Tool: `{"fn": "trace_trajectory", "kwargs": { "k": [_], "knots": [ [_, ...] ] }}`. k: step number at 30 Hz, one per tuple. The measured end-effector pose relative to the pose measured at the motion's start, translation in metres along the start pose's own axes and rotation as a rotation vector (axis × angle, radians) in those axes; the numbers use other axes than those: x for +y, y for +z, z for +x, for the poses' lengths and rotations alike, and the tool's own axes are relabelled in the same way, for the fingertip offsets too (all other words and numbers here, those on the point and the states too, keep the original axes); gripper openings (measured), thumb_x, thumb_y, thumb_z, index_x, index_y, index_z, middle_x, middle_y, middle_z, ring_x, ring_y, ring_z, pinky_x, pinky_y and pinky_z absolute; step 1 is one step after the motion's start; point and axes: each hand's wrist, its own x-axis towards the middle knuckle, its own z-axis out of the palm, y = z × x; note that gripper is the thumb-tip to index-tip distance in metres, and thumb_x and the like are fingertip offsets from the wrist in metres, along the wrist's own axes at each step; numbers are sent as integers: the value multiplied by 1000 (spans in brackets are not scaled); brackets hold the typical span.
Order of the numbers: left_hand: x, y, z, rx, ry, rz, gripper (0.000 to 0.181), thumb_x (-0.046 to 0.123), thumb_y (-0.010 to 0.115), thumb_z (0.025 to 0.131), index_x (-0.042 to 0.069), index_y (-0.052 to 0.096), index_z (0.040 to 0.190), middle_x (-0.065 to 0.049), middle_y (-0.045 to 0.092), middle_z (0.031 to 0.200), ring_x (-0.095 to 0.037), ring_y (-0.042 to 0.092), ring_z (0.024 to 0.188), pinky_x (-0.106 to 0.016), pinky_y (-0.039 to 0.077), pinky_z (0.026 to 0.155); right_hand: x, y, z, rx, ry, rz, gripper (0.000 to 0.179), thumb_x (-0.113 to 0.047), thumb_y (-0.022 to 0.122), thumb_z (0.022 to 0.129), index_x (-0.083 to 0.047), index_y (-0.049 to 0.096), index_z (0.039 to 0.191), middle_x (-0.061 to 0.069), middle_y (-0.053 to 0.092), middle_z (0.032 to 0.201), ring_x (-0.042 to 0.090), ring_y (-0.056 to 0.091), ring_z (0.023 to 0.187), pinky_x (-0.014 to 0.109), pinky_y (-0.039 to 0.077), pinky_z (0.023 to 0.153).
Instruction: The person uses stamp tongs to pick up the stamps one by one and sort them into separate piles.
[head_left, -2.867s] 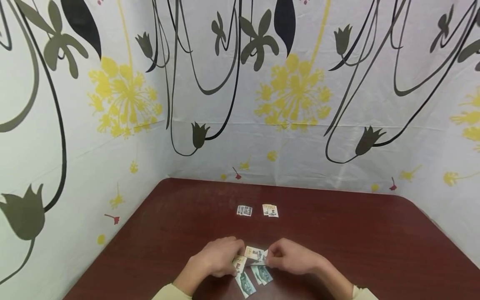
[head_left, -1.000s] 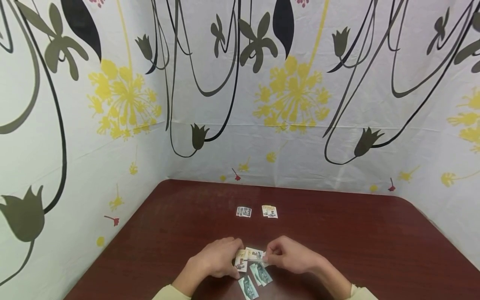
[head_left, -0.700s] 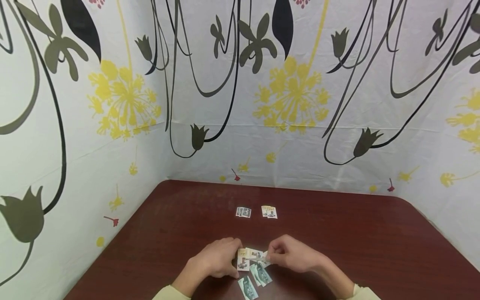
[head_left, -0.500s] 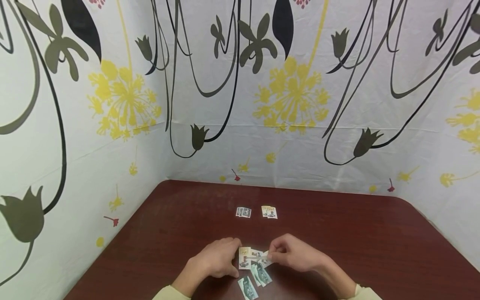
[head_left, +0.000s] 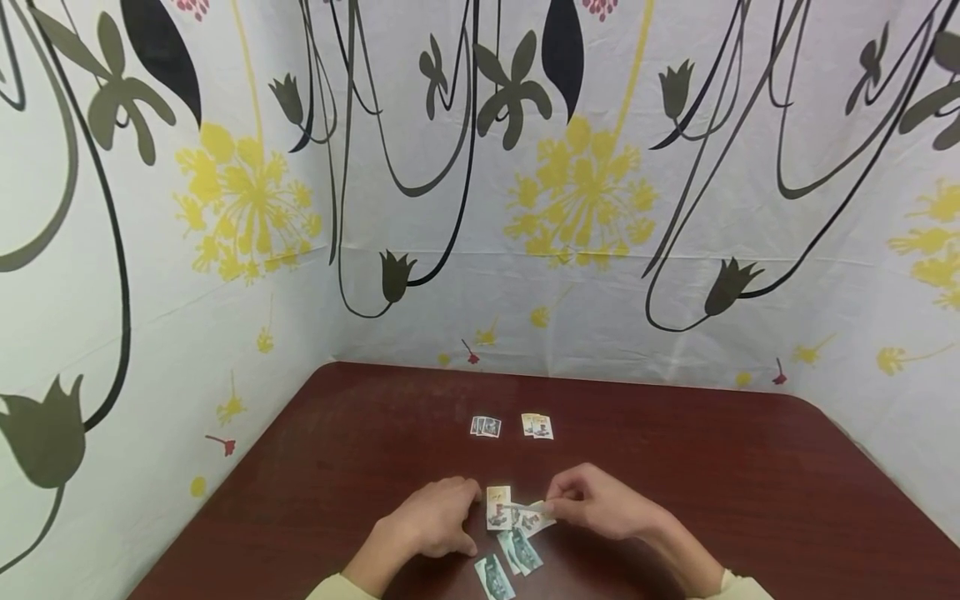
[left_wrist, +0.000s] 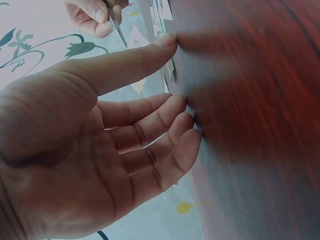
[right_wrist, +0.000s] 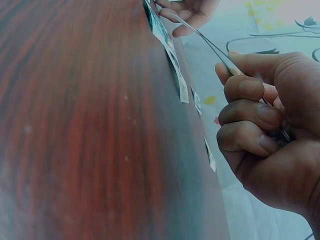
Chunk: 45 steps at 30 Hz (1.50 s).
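My right hand (head_left: 603,504) grips metal tweezers (right_wrist: 212,45), their thin tips pointing left over the stamps in the head view. Below the tips, an upright yellow-and-white stamp (head_left: 498,507) overlaps other pale stamps, among them a tilted one (head_left: 534,521). My left hand (head_left: 431,521) rests its fingertips on the table left of this group, thumb apart from the fingers, holding nothing. The left wrist view shows those fingertips (left_wrist: 192,135) at the wood. Nearer me lie green stamps: an overlapping pair (head_left: 521,552) and a single one (head_left: 495,577).
Farther back on the dark red table (head_left: 675,450) lie a fanned group of grey stamps (head_left: 486,427) and, to its right, overlapping yellow-and-white stamps (head_left: 537,426). A floral-patterned cloth (head_left: 450,208) surrounds the table's back and left side.
The yellow-and-white stamp has shifted right and away from my left fingers, turning upright. My right hand has moved slightly right with the tweezers, and a tilted pale stamp shows more. The left hand has barely moved.
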Motion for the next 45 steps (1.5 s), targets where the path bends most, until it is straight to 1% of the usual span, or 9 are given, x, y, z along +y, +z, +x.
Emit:
{"fn": "trace_trajectory", "kwargs": {
  "k": [4, 5, 10, 13, 17, 26, 31, 39, 45],
  "knots": [
    [1, 0, -1, -9, -5, -1, 47, 33, 92, 79, 15, 67, 115, 1, 64, 103, -15, 61, 89, -38, 53, 76, 1, -4, -3, 4, 6, 8, 21, -13, 65, 103, 2, 72, 90, -11, 47, 64, -4, 38, 54, 19, 31, 50],
    [7, -8, -4, -25, -23, -18, 47, 32, 93, 78, 14, 67, 114, 1, 64, 103, -15, 61, 89, -37, 53, 76, 1, -6, -3, 6, 8, 11, 21, -13, 65, 103, 3, 71, 91, -11, 46, 64, -4, 38, 54, 19, 31, 50],
    [23, -25, -12, -41, -54, -40, 34, 30, 89, 84, 14, 67, 105, 2, 61, 97, -14, 58, 84, -34, 51, 74, 5, -11, -6, 13, 11, 20, 20, -11, 64, 103, 4, 71, 92, -12, 46, 64, -4, 37, 53, 19, 29, 48],
    [28, -30, -15, -34, -62, -35, 29, 31, 87, 87, 17, 65, 99, 5, 58, 93, -13, 55, 80, -32, 49, 71, 7, -14, -7, 12, 17, 34, 20, -10, 64, 103, 6, 71, 92, -12, 46, 63, -4, 36, 53, 19, 28, 48],
    [28, -28, -14, -13, -69, -40, 27, 34, 84, 88, 18, 63, 93, 7, 55, 87, -11, 51, 75, -31, 46, 66, 8, -18, -10, 14, 24, 39, 21, -10, 63, 103, 7, 71, 92, -11, 45, 63, -3, 35, 53, 21, 27, 47],
    [33, -25, -10, 9, -132, -52, 31, 38, 81, 91, 19, 58, 83, 7, 52, 80, -11, 48, 71, -32, 42, 60, 13, -27, -13, 31, 45, 25, 22, -11, 63, 103, 8, 70, 94, -13, 43, 61, -3, 36, 52, 21, 27, 47],
    [38, -24, -6, 33, -168, -28, 35, 44, 80, 90, 19, 57, 78, 6, 53, 75, -15, 53, 68, -34, 44, 58, 16, -31, -16, 36, 40, 20, 21, -8, 62, 103, 9, 70, 94, -13, 43, 61, -4, 35, 52, 20, 26, 47],
    [46, -20, 3, 56, -264, 25, 41, 49, 80, 87, 10, 70, 93, -8, 68, 84, -29, 66, 76, -44, 53, 63, 19, -37, -19, 41, 44, 38, 22, -8, 62, 103, 11, 69, 94, -13, 40, 60, -3, 33, 52, 23, 24, 46],
    [49, -18, 8, 61, -304, 34, 47, 55, 80, 85, 10, 72, 93, -8, 69, 86, -29, 66, 78, -45, 54, 64, 21, -39, -20, 54, 56, 19, 23, -9, 62, 103, 10, 69, 93, -13, 41, 60, -3, 33, 51, 22, 25, 46]
  ]
}}
